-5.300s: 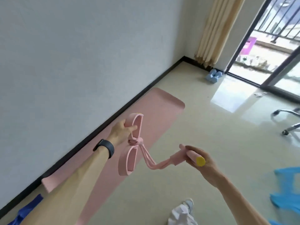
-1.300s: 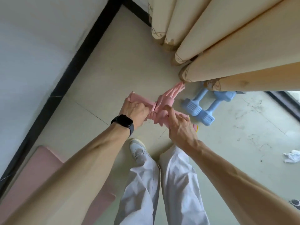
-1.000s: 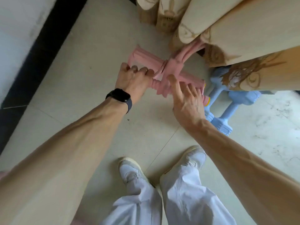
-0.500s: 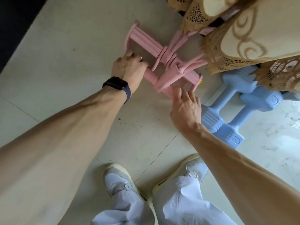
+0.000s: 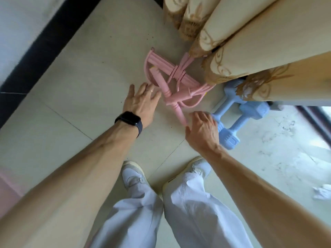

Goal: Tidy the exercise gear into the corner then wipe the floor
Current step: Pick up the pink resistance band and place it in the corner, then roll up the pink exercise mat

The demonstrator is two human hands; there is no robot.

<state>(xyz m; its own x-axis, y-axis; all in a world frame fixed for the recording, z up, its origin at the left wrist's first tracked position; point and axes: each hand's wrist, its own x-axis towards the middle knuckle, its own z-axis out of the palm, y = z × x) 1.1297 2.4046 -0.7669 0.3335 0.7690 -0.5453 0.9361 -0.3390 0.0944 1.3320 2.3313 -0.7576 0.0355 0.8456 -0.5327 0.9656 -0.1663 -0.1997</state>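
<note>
Presently the pink pedal puller (image 5: 172, 85) lies on the floor tiles (image 5: 86, 83) in the corner, at the curtain hem (image 5: 207, 51), beside the blue dumbbells (image 5: 241, 111). My left hand (image 5: 143, 104) is spread, holding nothing; my right hand (image 5: 203, 131) hangs relaxed at the handle (image 5: 179, 113) end, contact unclear. Advisable: tuck the handle in flush. Tiles appear speckled; black skirting (image 5: 41, 51) runs left.
</note>
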